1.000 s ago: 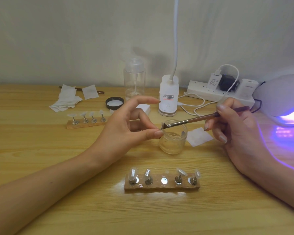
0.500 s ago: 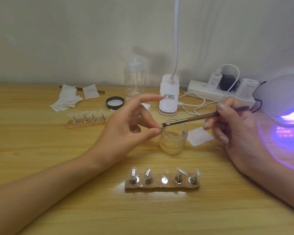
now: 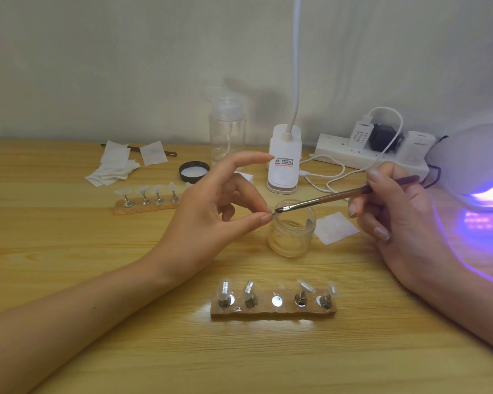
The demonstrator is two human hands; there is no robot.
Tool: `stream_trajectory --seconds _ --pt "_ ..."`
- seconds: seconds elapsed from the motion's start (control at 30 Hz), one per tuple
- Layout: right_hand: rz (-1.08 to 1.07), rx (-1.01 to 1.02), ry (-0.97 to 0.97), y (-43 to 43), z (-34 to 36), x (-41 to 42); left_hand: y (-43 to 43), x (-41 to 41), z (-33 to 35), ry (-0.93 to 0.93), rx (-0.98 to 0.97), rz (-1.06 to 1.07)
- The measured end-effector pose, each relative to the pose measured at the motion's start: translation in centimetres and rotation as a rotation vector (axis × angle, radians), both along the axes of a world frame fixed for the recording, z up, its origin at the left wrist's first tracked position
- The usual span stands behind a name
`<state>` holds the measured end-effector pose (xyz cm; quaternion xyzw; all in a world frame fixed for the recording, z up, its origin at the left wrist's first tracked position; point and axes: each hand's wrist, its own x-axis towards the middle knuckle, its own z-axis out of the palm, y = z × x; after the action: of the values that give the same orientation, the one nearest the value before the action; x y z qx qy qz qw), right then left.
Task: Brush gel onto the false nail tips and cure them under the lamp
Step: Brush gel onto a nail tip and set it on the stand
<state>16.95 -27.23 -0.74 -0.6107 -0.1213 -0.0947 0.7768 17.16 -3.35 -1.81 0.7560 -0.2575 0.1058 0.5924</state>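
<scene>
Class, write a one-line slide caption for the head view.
Right hand holds a brush to a tiny piece pinched by the left hand near the open jar; lamp glowing nearby.

A brush (image 3: 325,199) is gripped in the right hand (image 3: 396,214); its bristles are laid against a small piece (image 3: 271,214) pinched by the left hand (image 3: 211,220), above the rim of the glass jar (image 3: 292,237). In front of the jar, a stand (image 3: 273,311) of nail tips (image 3: 225,288) is set on the table (image 3: 69,251). To the jar's right, the curing lamp (image 3: 473,160) is lit violet.
</scene>
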Motion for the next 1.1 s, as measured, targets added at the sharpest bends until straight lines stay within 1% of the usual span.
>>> stream_trajectory --seconds 0.1,0.23,0.4,0.5,0.6,0.73,0.87,1.0,1.1 --pt "-0.028 -0.019 0.040 0.04 -0.01 0.08 -0.02 -0.18 0.12 -0.036 0.022 0.008" --pt "-0.057 0.023 0.054 -0.17 -0.02 0.16 -0.04 -0.41 0.14 -0.074 0.050 0.033" --pt "-0.004 0.016 0.036 0.03 0.02 0.14 -0.09 -0.58 0.29 -0.121 0.080 0.046" --pt "-0.029 0.016 0.071 0.09 -0.01 0.21 -0.11 -0.62 0.36 -0.124 0.085 0.049" --pt "-0.054 0.043 0.065 -0.14 -0.06 0.31 -0.08 -0.58 0.35 -0.129 0.092 0.048" --pt "-0.002 0.020 0.058 0.09 -0.01 0.33 -0.01 -0.47 0.26 -0.134 0.097 0.047" --pt "-0.044 0.033 0.094 -0.02 -0.12 0.46 -0.03 -0.45 0.27 -0.148 0.107 0.049" --pt "-0.013 0.030 0.063 -0.08 -0.11 0.40 0.00 -0.50 0.28 -0.152 0.112 0.049" --pt "-0.019 0.015 0.081 0.03 -0.15 0.47 -0.05 -0.54 0.29 -0.152 0.110 0.048"
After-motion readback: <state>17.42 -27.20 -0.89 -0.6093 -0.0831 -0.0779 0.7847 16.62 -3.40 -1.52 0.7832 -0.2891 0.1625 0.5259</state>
